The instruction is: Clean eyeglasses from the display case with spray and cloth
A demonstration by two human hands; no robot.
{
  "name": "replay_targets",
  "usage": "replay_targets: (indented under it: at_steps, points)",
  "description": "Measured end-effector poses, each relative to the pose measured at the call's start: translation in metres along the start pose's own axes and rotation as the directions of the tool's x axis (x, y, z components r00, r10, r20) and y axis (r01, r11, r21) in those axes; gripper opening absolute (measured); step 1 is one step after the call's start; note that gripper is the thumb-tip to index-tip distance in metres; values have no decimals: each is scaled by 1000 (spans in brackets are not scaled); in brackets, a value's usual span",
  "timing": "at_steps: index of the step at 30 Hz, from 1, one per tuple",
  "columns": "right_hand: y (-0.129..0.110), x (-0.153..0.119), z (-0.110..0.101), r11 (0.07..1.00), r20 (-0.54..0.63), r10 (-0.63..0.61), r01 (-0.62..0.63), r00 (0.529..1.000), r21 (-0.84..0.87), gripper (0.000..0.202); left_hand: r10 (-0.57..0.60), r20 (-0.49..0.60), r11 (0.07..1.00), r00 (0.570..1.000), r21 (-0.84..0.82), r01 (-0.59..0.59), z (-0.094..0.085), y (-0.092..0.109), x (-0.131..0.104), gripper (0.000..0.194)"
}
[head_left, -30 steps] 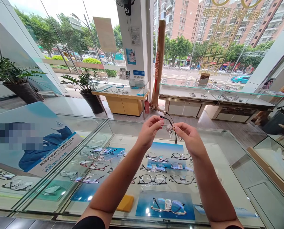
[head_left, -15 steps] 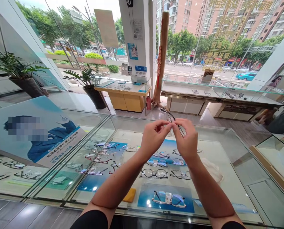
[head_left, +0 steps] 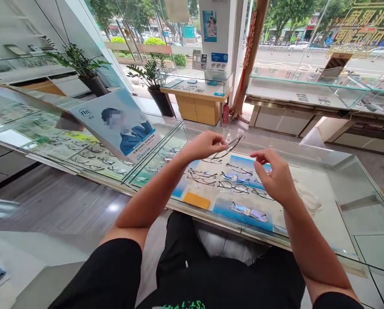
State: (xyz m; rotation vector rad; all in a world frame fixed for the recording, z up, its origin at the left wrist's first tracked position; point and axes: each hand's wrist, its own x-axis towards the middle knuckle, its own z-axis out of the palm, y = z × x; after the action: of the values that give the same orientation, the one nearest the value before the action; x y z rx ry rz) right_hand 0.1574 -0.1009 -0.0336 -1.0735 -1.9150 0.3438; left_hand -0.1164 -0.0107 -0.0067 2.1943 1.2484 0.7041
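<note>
Pinched in the fingers of my left hand [head_left: 208, 145] is a pair of thin-framed eyeglasses [head_left: 233, 142], held above the glass display case [head_left: 336, 159]. The glasses are tilted, and part of the frame is hard to make out against the case. To their right, my right hand [head_left: 274, 175] is in the air, thumb and fingers apart and slightly curled, with nothing in it. Below both hands, inside the case, lie several eyeglasses, among them a black-rimmed pair [head_left: 233, 187] and a pair with bluish lenses [head_left: 248, 212] on a blue card [head_left: 220, 208].
An advertising board [head_left: 114, 124] stands on the counter to the left. A yellow-orange cloth or pouch [head_left: 196, 200] lies in the case near its front edge. Beyond are potted plants [head_left: 151, 77], a wooden cabinet [head_left: 196, 109], a fire extinguisher [head_left: 225, 113] and a wooden trunk [head_left: 248, 56].
My hands were together on the glasses and have come apart. The glasses stay in my left hand; my right hand has let go and moved right. The view has tipped down and turned left.
</note>
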Motion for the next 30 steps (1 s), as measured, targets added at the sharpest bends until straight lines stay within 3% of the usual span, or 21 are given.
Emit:
replay_targets:
  at_steps: [3, 5, 9, 14, 19, 25, 30]
  points:
    - [18, -44, -11, 993, 20, 107, -108, 994, 54, 12, -75, 212, 973, 974, 230, 24, -7, -29, -9, 17]
    - [37, -81, -15, 966, 18, 243, -244, 970, 88, 13, -139, 283, 939, 949, 342, 35, -4, -50, -12, 19]
    - [79, -158, -17, 875, -14, 474, -470, 880, 116, 22, -201, 330, 861, 922, 509, 6, 10, -84, -13, 23]
    - [112, -227, -18, 768, -164, 636, -596, 754, 236, 31, -221, 326, 813, 919, 582, -11, 23, -106, -8, 25]
    - [119, -238, -18, 714, -225, 675, -547, 702, 437, 37, -224, 313, 802, 923, 597, -8, 31, -114, 0, 25]
    - [113, -229, -16, 549, -161, 777, -530, 609, 646, 46, -250, 301, 782, 920, 623, 8, 42, -120, 2, 22]
    - [109, -232, -21, 518, -102, 754, -493, 648, 700, 51, -261, 306, 774, 915, 633, 9, 40, -119, 2, 22]
